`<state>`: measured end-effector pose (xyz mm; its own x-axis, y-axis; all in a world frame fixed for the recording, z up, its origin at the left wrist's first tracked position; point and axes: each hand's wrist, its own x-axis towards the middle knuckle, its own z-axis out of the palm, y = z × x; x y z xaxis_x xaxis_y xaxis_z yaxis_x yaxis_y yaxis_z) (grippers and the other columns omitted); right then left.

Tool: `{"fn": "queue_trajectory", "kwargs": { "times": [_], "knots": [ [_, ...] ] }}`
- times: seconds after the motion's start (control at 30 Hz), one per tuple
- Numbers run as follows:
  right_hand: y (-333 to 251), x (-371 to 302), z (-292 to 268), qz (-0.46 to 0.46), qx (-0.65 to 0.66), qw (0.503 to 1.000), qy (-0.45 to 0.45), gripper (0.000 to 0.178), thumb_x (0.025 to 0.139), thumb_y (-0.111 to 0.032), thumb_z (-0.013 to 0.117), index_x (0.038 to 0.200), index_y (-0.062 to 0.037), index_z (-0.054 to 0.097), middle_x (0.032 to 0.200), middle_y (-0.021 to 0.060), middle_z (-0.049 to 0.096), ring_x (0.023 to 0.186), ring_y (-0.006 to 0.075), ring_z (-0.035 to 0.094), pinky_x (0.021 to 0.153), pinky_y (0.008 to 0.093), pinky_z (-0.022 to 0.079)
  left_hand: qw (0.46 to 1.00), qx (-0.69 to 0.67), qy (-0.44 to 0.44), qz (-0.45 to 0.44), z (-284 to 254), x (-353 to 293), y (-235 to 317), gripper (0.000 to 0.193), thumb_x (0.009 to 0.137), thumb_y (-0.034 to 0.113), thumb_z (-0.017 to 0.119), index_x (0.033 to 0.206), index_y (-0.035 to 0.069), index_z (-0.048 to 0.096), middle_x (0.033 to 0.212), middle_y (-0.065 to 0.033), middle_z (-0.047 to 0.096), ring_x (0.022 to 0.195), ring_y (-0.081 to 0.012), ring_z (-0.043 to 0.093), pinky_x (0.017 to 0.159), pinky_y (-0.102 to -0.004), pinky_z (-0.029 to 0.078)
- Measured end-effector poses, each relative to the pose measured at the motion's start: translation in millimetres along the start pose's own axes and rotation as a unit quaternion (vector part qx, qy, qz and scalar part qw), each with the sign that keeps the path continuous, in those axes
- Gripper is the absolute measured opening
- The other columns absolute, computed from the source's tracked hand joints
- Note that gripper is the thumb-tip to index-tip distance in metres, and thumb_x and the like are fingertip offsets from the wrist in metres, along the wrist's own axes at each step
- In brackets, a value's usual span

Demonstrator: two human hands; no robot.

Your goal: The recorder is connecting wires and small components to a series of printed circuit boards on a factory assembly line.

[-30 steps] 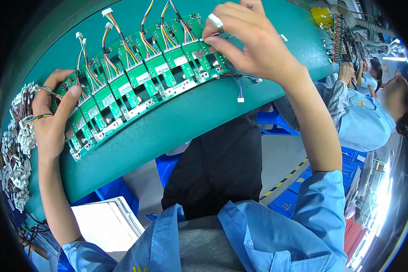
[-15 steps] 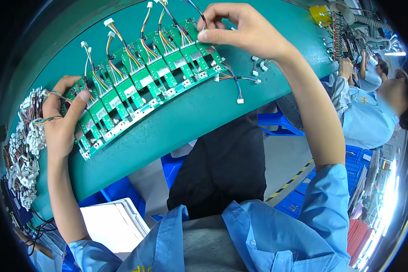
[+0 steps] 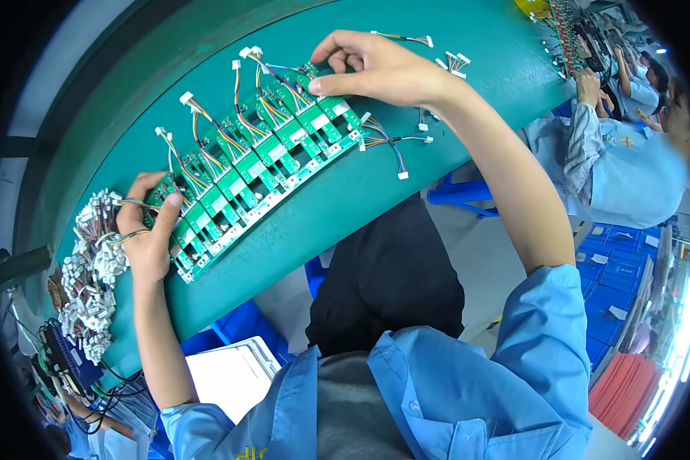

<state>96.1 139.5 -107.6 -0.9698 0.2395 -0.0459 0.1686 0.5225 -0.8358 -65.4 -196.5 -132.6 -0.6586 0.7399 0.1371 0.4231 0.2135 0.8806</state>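
Observation:
A long panel of joined green circuit boards slants across the table, with several multicoloured wire harnesses standing up from it, white plugs at their ends. My left hand is closed round the panel's left end, thumb on top, and thin wires pass across its fingers. At the panel's far right corner, my right hand has thumb and index finger about the board edge, the other fingers curled. A wire runs to these fingertips; its end there is too small to make out.
A heap of white-plugged harnesses lies left of my left hand. Loose harnesses rest on the green table right of the panel. Co-workers sit at the right. A blue stool stands beyond the table's near edge.
The view has shifted, so table and panel appear lower. The harness at my right fingertips rose upright before; now its wires lean left over the panel. My left hand keeps its hold.

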Motion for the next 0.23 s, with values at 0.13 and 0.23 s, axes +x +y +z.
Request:
{"fn": "queue_trajectory", "kwargs": {
  "times": [0.13, 0.23],
  "knots": [
    [1.6, -1.8, 3.7, -0.006, -0.021, 1.0, -0.002, 0.051, 0.087, -0.035, 0.077, 0.122, -0.0014, 0.06, 0.076, 0.001, 0.051, 0.073, 0.0103, 0.05, 0.066, 0.0226, 0.039, 1.0, 0.023, -0.007, -0.001, -6.3, -1.1, -2.8, 0.03, 0.088, 0.014, 0.067, 0.113, -0.002, 0.063, 0.105, -0.0097, 0.061, 0.09, -0.018, 0.055, 0.083, -0.0258, 0.041],
    [19.2, 5.9, 5.8, 0.012, 0.017, 0.999, -0.04, 0.051, 0.087, -0.034, 0.078, 0.122, -0.0026, 0.06, 0.082, 0.0013, 0.054, 0.074, 0.0101, 0.049, 0.066, 0.0233, 0.039, 1.0, 0.022, 0.009, -0.018, -6.2, -3.1, -3.6, 0.03, 0.088, 0.014, 0.067, 0.114, 0.0, 0.063, 0.107, -0.0102, 0.062, 0.093, -0.0197, 0.058, 0.085, -0.0275, 0.043]
  ]
}}
